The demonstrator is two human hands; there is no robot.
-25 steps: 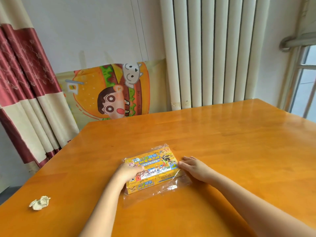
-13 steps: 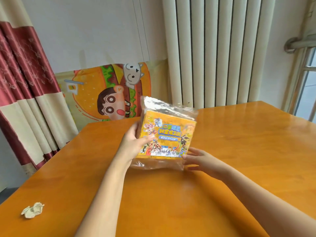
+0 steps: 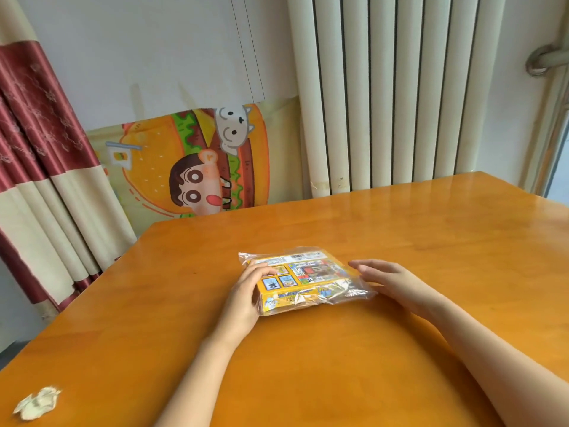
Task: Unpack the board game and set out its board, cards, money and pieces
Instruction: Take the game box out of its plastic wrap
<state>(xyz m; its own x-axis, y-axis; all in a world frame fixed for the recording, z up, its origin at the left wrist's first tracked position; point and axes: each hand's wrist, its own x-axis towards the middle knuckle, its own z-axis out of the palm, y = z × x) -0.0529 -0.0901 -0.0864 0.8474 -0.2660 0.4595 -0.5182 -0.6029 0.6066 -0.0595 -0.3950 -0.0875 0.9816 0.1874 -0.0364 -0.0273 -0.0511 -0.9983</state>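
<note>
The yellow board game box (image 3: 304,278) lies flat on the orange wooden table (image 3: 400,241), back side up, still inside its clear plastic wrap. My left hand (image 3: 249,291) grips the box's left end, thumb on top and fingers curled around the edge. My right hand (image 3: 388,277) hovers flat at the box's right end, fingers stretched toward the loose wrap, holding nothing. The box's contents are hidden.
A crumpled scrap of pale paper (image 3: 37,403) lies near the table's front left corner. Behind the table stand a cartoon burger poster (image 3: 197,161), a white radiator (image 3: 394,94) and a red-and-cream curtain (image 3: 37,149).
The box was lifted upright off the table, turned over, and now lies flat with its back side up. My right hand has let go and opened.
</note>
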